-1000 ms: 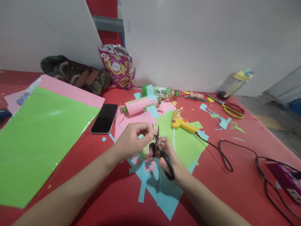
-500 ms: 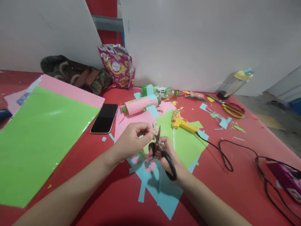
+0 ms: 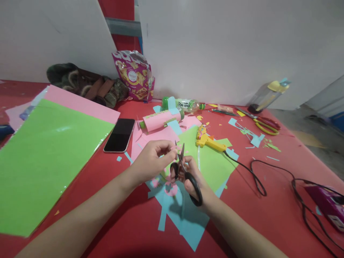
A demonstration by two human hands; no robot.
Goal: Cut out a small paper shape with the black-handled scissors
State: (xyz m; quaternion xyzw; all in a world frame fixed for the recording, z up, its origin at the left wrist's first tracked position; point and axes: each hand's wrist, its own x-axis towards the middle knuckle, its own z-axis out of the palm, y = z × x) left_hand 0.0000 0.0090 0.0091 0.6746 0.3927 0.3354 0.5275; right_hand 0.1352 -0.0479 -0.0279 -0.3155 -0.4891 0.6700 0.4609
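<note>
My left hand (image 3: 156, 157) pinches a small piece of pink paper (image 3: 174, 147) between thumb and fingers. Black-handled scissors (image 3: 194, 188) are in my right hand (image 3: 197, 175), with their blades spread apart right beside the pink piece. Below my hands lie blue paper sheets (image 3: 188, 229) and strips, with pink paper cutouts (image 3: 170, 190) on top. A green paper sheet (image 3: 215, 168) is just to the right, bearing a yellow glue gun (image 3: 211, 142) with a black cord.
A phone (image 3: 119, 135) and stacked green and pink sheets (image 3: 53, 157) lie left. Behind are a pink-wrapped roll (image 3: 158, 121), a green bottle (image 3: 185, 104) and a snack bag (image 3: 134, 76). Larger scissors (image 3: 266, 125), paper scraps (image 3: 249, 134) and a purple box (image 3: 326, 206) are right.
Almost nothing differs. The scissors and both hands have shifted very slightly to the right, and the blades are still apart.
</note>
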